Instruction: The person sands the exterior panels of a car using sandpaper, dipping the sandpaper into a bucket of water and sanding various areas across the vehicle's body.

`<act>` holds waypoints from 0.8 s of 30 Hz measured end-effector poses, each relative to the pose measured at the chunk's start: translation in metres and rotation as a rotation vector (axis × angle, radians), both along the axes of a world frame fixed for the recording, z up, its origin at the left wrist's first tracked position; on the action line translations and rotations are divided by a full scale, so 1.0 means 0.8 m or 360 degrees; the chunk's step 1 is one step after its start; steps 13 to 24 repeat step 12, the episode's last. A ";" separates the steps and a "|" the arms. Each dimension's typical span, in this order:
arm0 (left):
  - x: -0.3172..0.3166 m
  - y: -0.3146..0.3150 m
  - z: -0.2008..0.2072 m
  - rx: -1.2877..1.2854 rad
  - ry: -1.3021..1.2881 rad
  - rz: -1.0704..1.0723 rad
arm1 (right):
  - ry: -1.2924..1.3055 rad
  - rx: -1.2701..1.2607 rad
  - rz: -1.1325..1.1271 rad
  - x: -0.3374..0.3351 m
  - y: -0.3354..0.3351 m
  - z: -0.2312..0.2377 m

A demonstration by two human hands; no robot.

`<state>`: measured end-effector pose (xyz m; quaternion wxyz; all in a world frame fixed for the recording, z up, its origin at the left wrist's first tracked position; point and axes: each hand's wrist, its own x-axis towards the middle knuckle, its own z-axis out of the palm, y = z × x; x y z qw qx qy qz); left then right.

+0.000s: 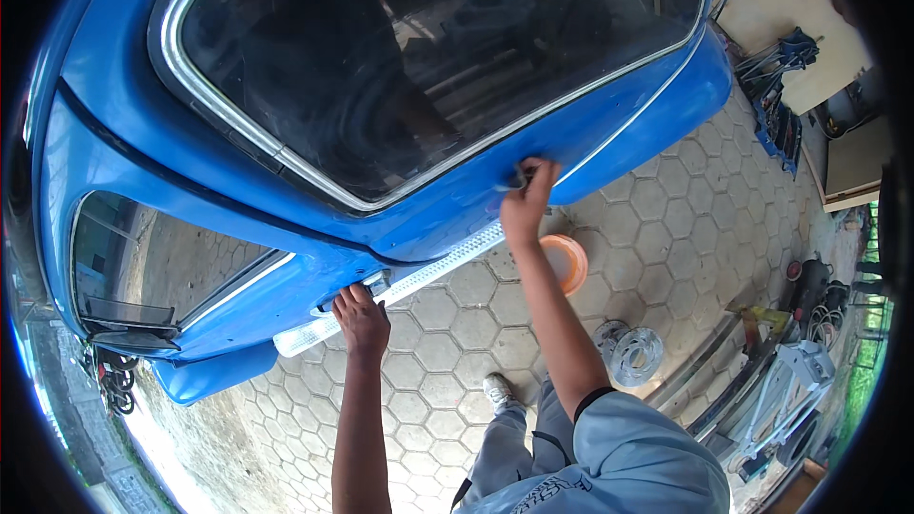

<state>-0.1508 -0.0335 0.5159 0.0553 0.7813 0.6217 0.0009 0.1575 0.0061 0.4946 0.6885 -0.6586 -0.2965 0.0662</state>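
A blue car [457,205] with chrome-trimmed windows fills the upper left. My left hand [364,324] is at the door, its fingers curled at the chrome door handle [378,281], partly covering it. Farther right, my right hand [526,209] pinches a small dark object [526,174] against the blue side panel below the rear window [457,67]; its kind cannot be made out. Beneath the hands, a white perforated running board [447,262] stretches along the car's lower side.
An orange-rimmed bucket [564,265] stands on hexagonal paving by my right forearm. Metal discs [636,357] lie near my right elbow. Metal bars and a grey metal frame [804,366] crowd the right side. A blue toolbox [779,133] sits open at the far right.
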 end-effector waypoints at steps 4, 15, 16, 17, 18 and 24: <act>0.009 0.001 0.004 -0.0084 0.0005 0.0040 | -0.0359 -0.0030 0.1106 -0.087 -0.039 0.030; 0.012 0.003 0.005 -0.0044 0.0034 0.0006 | 0.0656 -0.0485 0.1285 -0.073 -0.155 -0.087; 0.012 0.003 0.005 -0.0044 0.0034 0.0006 | 0.0656 -0.0485 0.1285 -0.073 -0.155 -0.087; 0.012 0.003 0.005 -0.0044 0.0034 0.0006 | 0.0656 -0.0485 0.1285 -0.073 -0.155 -0.087; 0.012 0.003 0.005 -0.0044 0.0034 0.0006 | 0.0656 -0.0485 0.1285 -0.073 -0.155 -0.087; 0.012 0.003 0.005 -0.0044 0.0034 0.0006 | 0.0656 -0.0485 0.1285 -0.073 -0.155 -0.087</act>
